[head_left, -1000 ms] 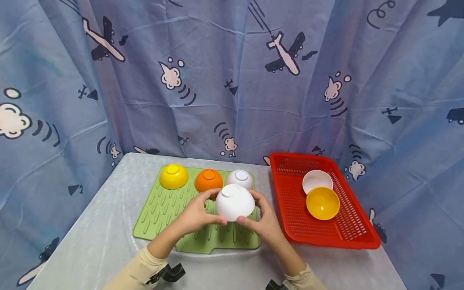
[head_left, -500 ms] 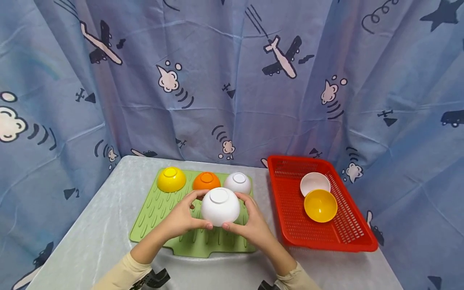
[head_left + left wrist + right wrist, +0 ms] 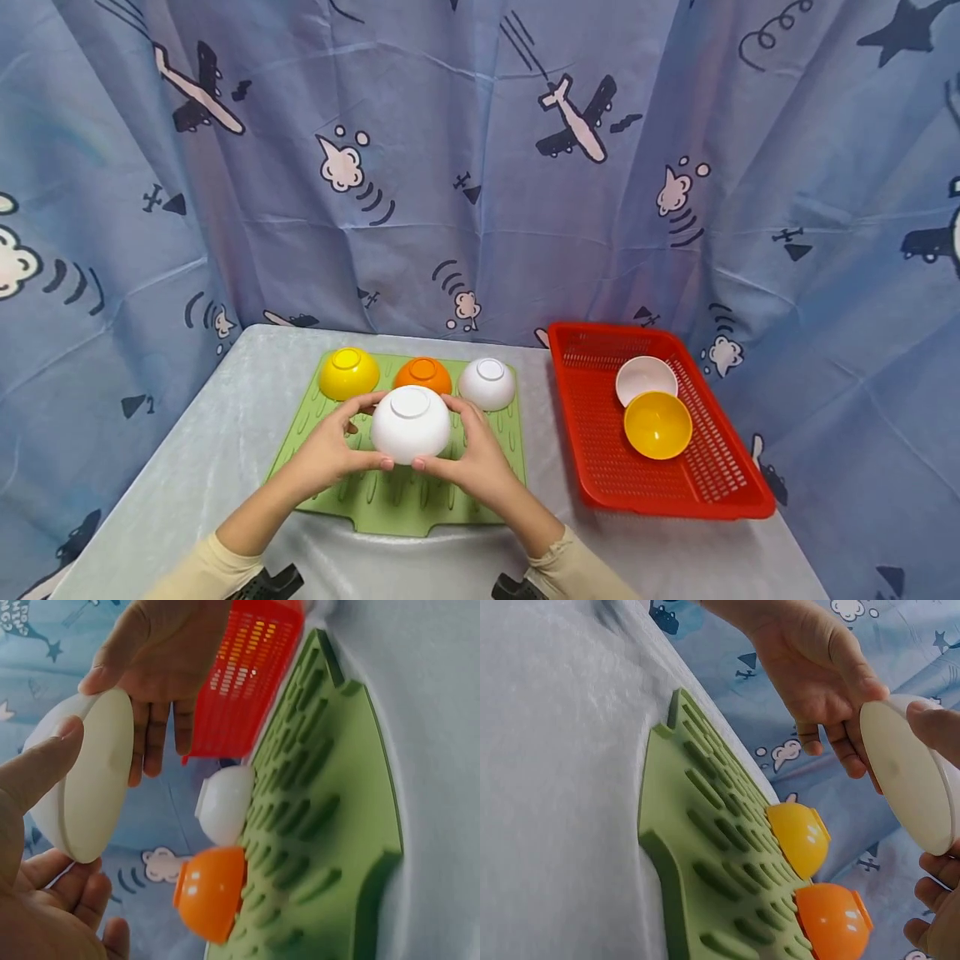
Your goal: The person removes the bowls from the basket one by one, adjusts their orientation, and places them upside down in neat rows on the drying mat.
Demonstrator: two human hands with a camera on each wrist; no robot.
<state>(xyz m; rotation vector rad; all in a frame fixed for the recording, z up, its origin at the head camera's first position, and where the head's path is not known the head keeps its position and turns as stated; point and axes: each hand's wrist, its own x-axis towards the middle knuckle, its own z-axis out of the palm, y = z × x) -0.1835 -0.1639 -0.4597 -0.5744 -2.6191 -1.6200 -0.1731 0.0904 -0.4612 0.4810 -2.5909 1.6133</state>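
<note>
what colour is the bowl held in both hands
The held bowl is white, clearest in the head view.

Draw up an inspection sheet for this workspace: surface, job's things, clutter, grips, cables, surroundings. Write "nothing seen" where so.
Surface: pale table with a green ribbed mat on it.
Job's things: held white bowl, base up, off the mat; yellow bowl, orange bowl and second white bowl base up along the mat's far side; red basket right of the mat, with a basket white bowl and basket yellow bowl, openings up.
Clutter: nothing seen.
Grips: left grip and right grip hold the held white bowl from opposite sides.
Cables: nothing seen.
Surroundings: blue curtain with plane prints.
</note>
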